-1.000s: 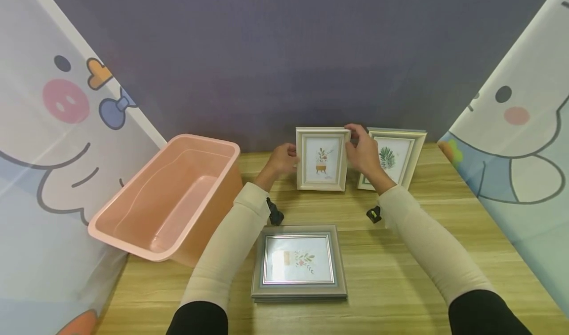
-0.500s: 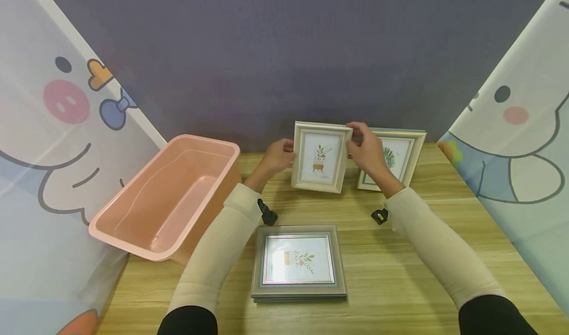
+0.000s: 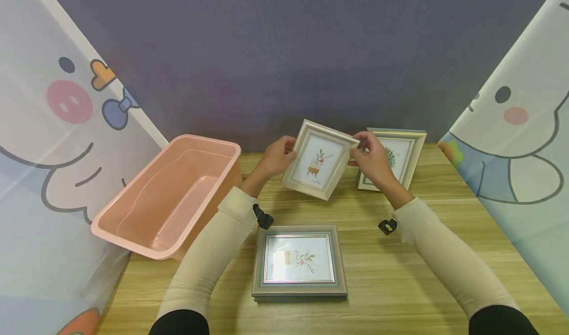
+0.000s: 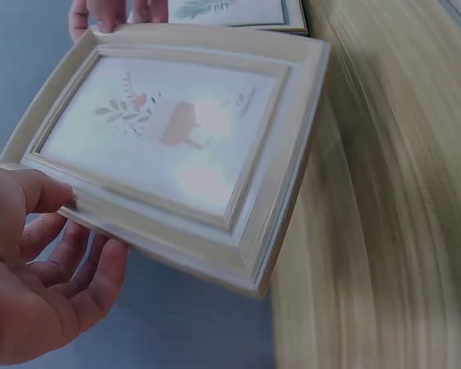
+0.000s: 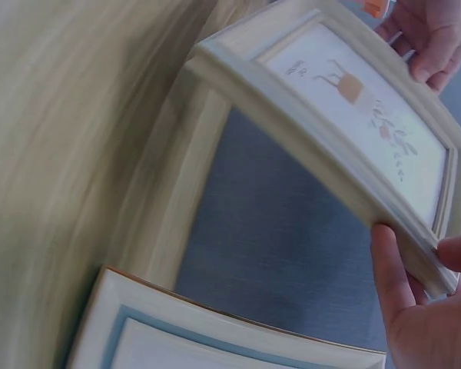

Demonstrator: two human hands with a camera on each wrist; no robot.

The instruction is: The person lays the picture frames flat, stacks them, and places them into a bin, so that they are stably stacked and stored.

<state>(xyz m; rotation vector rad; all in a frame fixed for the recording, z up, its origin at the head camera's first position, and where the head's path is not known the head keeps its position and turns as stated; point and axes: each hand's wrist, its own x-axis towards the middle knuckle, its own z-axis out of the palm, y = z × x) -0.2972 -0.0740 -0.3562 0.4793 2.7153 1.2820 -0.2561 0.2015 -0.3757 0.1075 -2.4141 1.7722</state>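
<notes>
A cream picture frame [image 3: 319, 160] with a potted-plant print hangs tilted above the table, held between both hands. My left hand [image 3: 276, 157] pinches its left edge, thumb on the front and fingers behind, as the left wrist view shows. At the upper right corner my right hand [image 3: 370, 154] grips it between thumb and fingers. Just behind that hand, a second cream frame [image 3: 413, 159] with a green leaf print leans upright against the back wall, partly covered. Nearer the front, a stack of grey-brown frames [image 3: 299, 291] lies flat, the top one showing a plant print.
On the left stands a deep pink plastic tub [image 3: 209, 226] with nothing visible inside. A dark grey wall [image 3: 302, 58] closes off the back of the wooden table [image 3: 391, 275]. Cartoon-printed panels [image 3: 511, 142] flank both sides.
The held frame has gone from standing upright near the wall to being lifted and tilted clockwise, nearer the front. Both hands moved with it. The stack and leaf-print frame stay put.
</notes>
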